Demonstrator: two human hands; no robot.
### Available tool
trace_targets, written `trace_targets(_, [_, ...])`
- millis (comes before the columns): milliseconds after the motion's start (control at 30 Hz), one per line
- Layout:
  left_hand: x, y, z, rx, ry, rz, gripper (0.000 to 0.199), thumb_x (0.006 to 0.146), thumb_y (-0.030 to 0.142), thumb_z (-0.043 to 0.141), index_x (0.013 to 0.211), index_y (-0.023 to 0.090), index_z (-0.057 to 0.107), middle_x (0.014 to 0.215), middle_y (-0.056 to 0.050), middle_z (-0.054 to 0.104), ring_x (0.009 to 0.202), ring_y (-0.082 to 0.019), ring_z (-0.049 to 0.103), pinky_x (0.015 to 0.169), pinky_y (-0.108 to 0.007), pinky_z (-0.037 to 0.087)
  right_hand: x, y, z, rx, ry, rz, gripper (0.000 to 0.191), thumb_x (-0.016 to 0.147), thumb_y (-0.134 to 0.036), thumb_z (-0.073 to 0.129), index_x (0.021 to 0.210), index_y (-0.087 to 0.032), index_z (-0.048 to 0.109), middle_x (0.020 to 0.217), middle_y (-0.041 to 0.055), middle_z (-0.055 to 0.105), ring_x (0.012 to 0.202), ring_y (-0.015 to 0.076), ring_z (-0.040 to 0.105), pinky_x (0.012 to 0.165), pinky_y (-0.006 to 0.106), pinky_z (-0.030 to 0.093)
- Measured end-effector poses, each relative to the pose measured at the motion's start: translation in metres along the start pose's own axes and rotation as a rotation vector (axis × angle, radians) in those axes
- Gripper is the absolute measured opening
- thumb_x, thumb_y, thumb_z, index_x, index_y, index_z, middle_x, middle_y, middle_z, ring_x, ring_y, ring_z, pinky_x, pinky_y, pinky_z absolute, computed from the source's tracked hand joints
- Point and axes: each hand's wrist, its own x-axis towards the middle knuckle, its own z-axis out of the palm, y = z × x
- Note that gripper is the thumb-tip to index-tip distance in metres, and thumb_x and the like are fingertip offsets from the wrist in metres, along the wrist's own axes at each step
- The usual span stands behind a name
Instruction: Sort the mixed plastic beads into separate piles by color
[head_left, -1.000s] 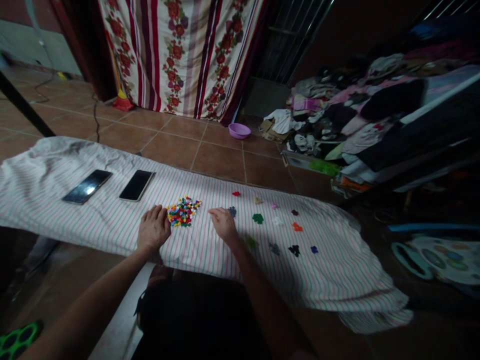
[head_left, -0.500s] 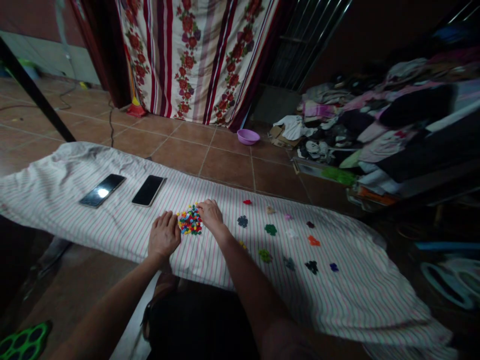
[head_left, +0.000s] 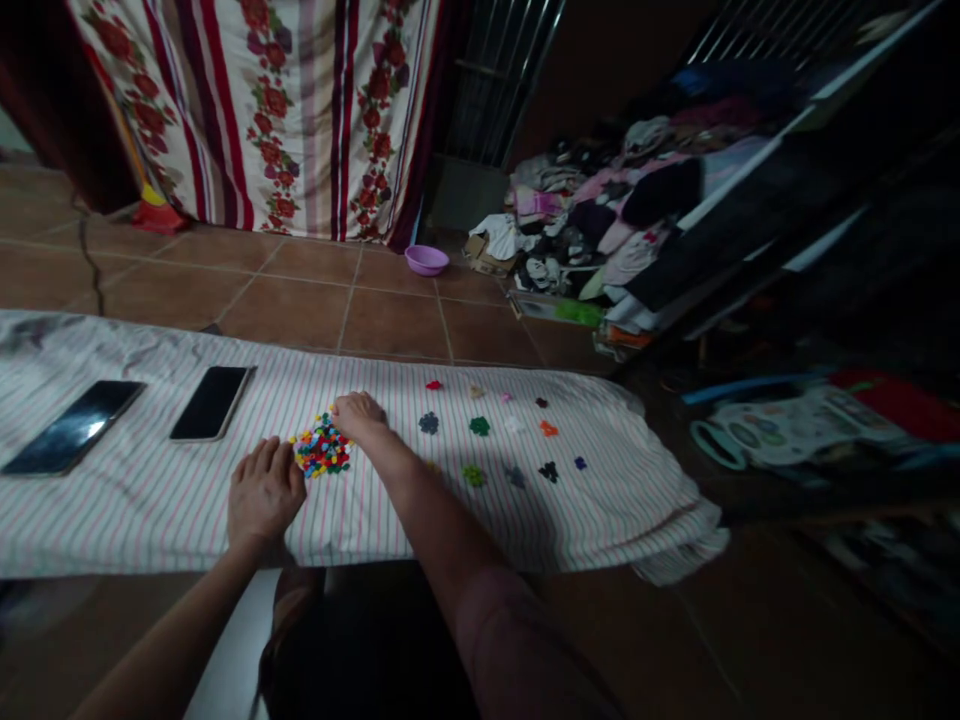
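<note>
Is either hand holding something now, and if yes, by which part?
For the right hand, at the edge of the multicoloured pile, it cannot be told. The left hand rests beside the pile, with nothing visibly held.

the one view looks from my own head, facing forward and steeply down along my forearms (head_left: 435, 530). my lap (head_left: 367, 640) fills the bottom edge, nearest of all. the cloth-covered desk (head_left: 360, 520) crosses the middle, seen from above at a slant, with my left grip (head_left: 266, 490) and right grip (head_left: 361, 415) near. beyond it the view reaches the tiled floor (head_left: 300, 310) and, farthest, the flowered curtain (head_left: 315, 120).
</note>
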Motion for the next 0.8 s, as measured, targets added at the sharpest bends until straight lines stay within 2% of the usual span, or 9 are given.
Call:
trace_targets(233, [0.000,-0.001,0.000,0.040,0.008,0.025,0.036,0.091,0.030,0.040,0.117,0.015,0.060,0.126,-0.019,0.064,0.121,-0.033,0.058,0.102,-0.050,0.043,-0.016,0.004,0.004,0.087,0.109,-0.051,0.020,0.091,-0.026,0.054,0.105,-0.024,0.069,0.111,0.0053,0.072,0.106,0.0195,0.062,0.090,0.029,0.047])
trace_targets(400, [0.001,0.002,-0.005,0.046,-0.056,-0.013,0.040,0.092,0.031,0.037,0.118,0.013,0.062,0.131,-0.020,0.062,0.125,-0.033,0.056,0.105,-0.050,0.042,-0.028,0.030,0.004,0.234,0.236,-0.058,0.016,0.089,-0.023,0.059,0.103,-0.021,0.066,0.107,0.0046,0.072,0.100,0.0177,0.064,0.089,0.026,0.046])
trace_targets(567, [0.003,0.009,-0.013,0.091,-0.127,-0.044,0.044,0.095,0.029,0.032,0.120,0.009,0.062,0.134,-0.020,0.061,0.128,-0.033,0.055,0.107,-0.048,0.042,-0.037,0.091,0.006,0.346,0.432,0.064,0.022,0.083,-0.011,0.057,0.101,-0.020,0.067,0.103,0.0060,0.071,0.097,0.0184,0.063,0.087,0.028,0.049])
trace_targets(700, [0.003,0.009,-0.013,0.103,-0.093,-0.036,0.046,0.096,0.030,0.031,0.120,0.008,0.063,0.132,-0.020,0.062,0.127,-0.034,0.056,0.107,-0.049,0.043,-0.047,0.151,0.004,0.390,0.599,0.149,0.029,0.080,-0.005,0.053,0.096,-0.022,0.069,0.099,0.0030,0.069,0.089,0.0151,0.063,0.088,0.027,0.049])
trace_targets(800, [0.002,0.006,-0.011,0.091,-0.060,0.001,0.046,0.096,0.030,0.032,0.118,0.007,0.064,0.130,-0.021,0.063,0.124,-0.035,0.058,0.104,-0.050,0.046,-0.057,0.194,-0.001,0.355,0.688,0.249,0.030,0.078,-0.003,0.050,0.091,-0.020,0.071,0.094,0.0044,0.069,0.093,0.0166,0.063,0.089,0.028,0.049])
